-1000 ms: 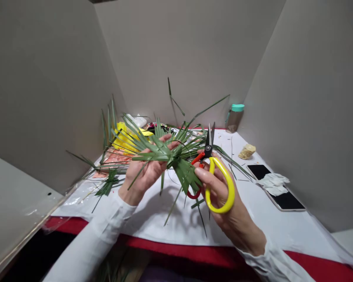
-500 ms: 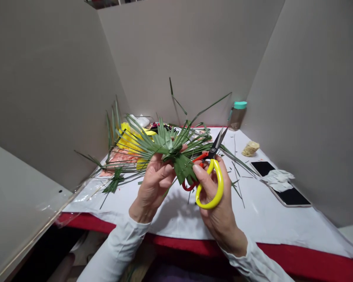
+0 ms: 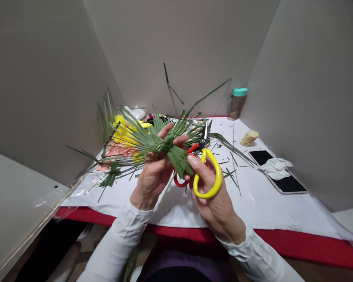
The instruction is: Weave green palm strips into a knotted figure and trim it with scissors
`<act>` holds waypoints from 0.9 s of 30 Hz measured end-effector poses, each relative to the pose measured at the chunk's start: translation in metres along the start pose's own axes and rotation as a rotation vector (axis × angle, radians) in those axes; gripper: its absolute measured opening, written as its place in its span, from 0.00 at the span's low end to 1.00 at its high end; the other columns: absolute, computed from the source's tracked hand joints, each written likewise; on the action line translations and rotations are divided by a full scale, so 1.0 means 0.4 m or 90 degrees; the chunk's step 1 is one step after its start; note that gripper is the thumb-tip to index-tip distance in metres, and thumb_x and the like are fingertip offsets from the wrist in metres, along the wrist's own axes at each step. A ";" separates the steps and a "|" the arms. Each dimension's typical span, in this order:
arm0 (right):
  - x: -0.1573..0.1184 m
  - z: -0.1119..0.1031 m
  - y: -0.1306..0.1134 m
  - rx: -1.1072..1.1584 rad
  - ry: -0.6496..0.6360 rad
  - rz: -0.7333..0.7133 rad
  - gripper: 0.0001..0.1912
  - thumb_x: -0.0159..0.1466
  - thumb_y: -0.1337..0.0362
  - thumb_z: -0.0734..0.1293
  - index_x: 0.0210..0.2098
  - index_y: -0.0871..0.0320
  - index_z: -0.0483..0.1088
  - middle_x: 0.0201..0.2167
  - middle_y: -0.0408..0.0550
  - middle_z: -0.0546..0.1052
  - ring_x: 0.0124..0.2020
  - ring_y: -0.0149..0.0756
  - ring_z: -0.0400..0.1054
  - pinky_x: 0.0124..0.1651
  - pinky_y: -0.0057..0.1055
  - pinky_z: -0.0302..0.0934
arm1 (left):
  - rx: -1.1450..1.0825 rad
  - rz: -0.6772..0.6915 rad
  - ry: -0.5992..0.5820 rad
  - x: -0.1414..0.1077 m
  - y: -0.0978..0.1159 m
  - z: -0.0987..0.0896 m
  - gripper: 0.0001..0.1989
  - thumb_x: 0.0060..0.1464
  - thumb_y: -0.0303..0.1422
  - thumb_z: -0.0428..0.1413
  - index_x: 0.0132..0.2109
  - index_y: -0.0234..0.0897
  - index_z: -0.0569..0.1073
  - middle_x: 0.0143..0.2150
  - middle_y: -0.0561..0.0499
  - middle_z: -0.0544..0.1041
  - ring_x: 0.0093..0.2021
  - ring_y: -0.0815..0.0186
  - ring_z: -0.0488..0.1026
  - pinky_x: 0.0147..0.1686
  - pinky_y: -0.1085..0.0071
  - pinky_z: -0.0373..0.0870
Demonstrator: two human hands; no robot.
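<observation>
My left hand (image 3: 155, 172) holds a folded green leaf piece (image 3: 179, 159) from below and behind, two of its fingers showing above the knot. The tail of that piece is pinched by my right hand (image 3: 207, 180), which also holds scissors with one yellow handle (image 3: 218, 176) and one red handle. Their dark blades point up and away, slightly apart. Behind my hands spreads a bunch of long green leaf strips (image 3: 129, 137), partly overlapping the held piece, so where one ends is hard to tell.
A bottle with a teal lid (image 3: 237, 103) stands at the back right. Nearer are a beige lump (image 3: 249, 138) and a phone (image 3: 288, 185) under crumpled tissue (image 3: 276, 168). Yellow material (image 3: 122, 131) and a small green woven piece (image 3: 110, 175) lie left. Grey panels surround the table.
My left fingers have risen above the folded piece and it has turned slightly. The scissors have shifted left and tilted more upright, their blades closer together. The whole view has shifted a little.
</observation>
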State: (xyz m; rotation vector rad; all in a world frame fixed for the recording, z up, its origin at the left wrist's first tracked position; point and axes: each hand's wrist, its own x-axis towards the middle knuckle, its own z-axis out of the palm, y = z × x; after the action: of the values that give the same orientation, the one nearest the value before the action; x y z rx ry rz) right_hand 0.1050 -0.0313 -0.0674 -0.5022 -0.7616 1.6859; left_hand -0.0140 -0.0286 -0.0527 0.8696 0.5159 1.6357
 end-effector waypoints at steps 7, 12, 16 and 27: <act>0.007 -0.005 -0.009 0.021 0.017 0.061 0.12 0.57 0.63 0.76 0.34 0.53 0.69 0.33 0.39 0.71 0.30 0.30 0.65 0.32 0.26 0.64 | 0.071 0.018 0.029 -0.004 0.003 0.009 0.28 0.49 0.37 0.70 0.58 0.48 0.74 0.33 0.55 0.81 0.34 0.65 0.78 0.33 0.73 0.77; 0.003 -0.013 -0.020 -0.004 0.004 0.076 0.09 0.59 0.60 0.75 0.33 0.53 0.71 0.30 0.40 0.73 0.26 0.31 0.65 0.27 0.27 0.64 | 0.104 0.036 0.022 0.005 0.006 0.012 0.32 0.45 0.31 0.71 0.58 0.47 0.74 0.31 0.56 0.80 0.30 0.67 0.76 0.32 0.75 0.75; -0.008 -0.059 -0.023 -0.064 0.004 0.076 0.12 0.61 0.57 0.74 0.36 0.54 0.70 0.31 0.42 0.73 0.27 0.32 0.70 0.26 0.26 0.64 | 0.072 0.042 0.097 0.019 0.002 0.015 0.23 0.43 0.23 0.70 0.48 0.41 0.78 0.30 0.55 0.80 0.27 0.72 0.74 0.26 0.80 0.68; 0.002 -0.099 -0.091 -0.375 0.083 -0.177 0.36 0.48 0.63 0.82 0.50 0.47 0.62 0.33 0.39 0.74 0.43 0.41 0.75 0.43 0.34 0.71 | 0.036 0.014 0.263 0.055 -0.045 0.033 0.23 0.38 0.21 0.70 0.39 0.38 0.67 0.26 0.60 0.75 0.14 0.80 0.60 0.12 0.83 0.49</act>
State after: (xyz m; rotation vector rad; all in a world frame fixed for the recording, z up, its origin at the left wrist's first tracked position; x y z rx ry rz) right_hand 0.1569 -0.0172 -0.0690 -0.8593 -1.1772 1.1454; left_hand 0.0061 -0.0045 -0.0515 0.5764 0.8426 1.8377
